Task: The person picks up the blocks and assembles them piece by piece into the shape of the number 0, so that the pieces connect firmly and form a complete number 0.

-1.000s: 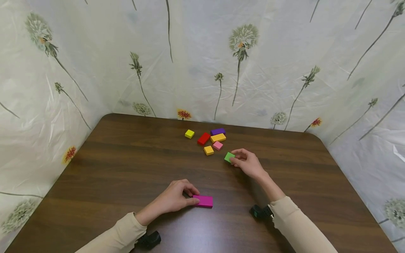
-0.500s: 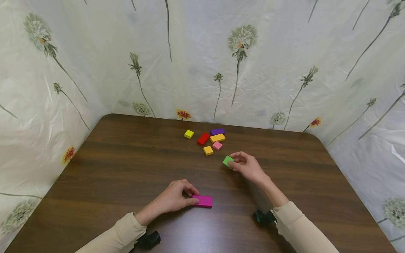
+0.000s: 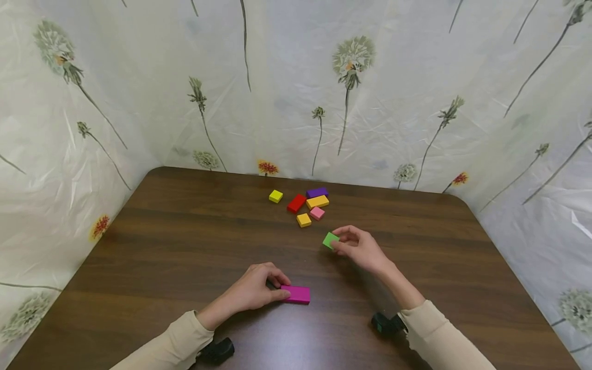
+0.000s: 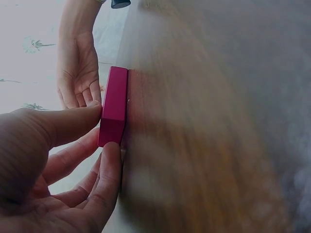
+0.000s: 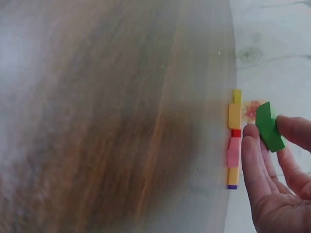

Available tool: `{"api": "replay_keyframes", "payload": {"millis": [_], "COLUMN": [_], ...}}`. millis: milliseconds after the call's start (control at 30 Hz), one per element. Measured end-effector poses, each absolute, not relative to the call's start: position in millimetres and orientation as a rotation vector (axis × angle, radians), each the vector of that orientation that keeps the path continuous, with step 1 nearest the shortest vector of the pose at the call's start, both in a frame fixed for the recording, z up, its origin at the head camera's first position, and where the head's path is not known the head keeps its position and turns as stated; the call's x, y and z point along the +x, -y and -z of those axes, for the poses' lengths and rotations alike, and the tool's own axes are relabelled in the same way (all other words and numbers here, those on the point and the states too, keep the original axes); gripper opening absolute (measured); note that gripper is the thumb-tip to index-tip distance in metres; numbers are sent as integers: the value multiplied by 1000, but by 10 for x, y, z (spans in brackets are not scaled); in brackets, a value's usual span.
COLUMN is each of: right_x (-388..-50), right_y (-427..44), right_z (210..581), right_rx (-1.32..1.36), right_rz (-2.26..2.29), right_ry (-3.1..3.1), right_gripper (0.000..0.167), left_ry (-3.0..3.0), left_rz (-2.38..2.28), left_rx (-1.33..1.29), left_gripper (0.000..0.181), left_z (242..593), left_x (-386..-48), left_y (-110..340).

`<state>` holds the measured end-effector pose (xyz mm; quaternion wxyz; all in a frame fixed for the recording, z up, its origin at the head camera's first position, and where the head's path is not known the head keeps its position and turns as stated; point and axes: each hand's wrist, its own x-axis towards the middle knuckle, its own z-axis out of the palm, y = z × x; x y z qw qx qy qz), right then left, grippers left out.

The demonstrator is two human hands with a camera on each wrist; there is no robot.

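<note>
My left hand [image 3: 260, 288] holds the left end of a magenta rectangular block [image 3: 298, 295], which lies flat on the table. In the left wrist view the thumb and fingers pinch that magenta block [image 4: 114, 97] at its near end. My right hand [image 3: 363, 250] pinches a small green square block [image 3: 330, 240] between thumb and fingers. The right wrist view shows the green block [image 5: 269, 127] tilted and raised off the table. Beyond the right hand lie a small orange block [image 3: 303, 220] and a pink block [image 3: 317, 213].
Further back on the brown wooden table [image 3: 208, 231] are a red block [image 3: 296, 203], a longer orange block [image 3: 317, 202], a purple block [image 3: 317, 192] and a yellow block [image 3: 275, 196]. A flower-patterned curtain [image 3: 287, 103] hangs along the table's back and sides.
My right hand has drawn the green block a little nearer and to the left, away from the group of blocks. My left hand and the magenta block have stayed in place.
</note>
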<state>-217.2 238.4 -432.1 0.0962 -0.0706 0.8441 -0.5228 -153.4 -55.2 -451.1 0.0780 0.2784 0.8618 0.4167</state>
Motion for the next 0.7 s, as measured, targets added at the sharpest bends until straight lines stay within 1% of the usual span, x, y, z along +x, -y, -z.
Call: {"api": "replay_keyframes", "payload": {"millis": [300, 700], "right_x": [-2097, -2012], "right_y": [-2351, -2334], "right_z": [4292, 4301], "right_rx": [-233, -237], "right_rz": [1575, 1500], "right_ry": [-2467, -2478], "right_gripper": [37, 35], "left_ry": [-2584, -2585], "left_rz": [-1255, -1261], "left_rx": [850, 859], "left_gripper": [13, 13], "left_z": [4518, 4519], "left_x": [-1532, -1525], "left_y": [560, 555]}}
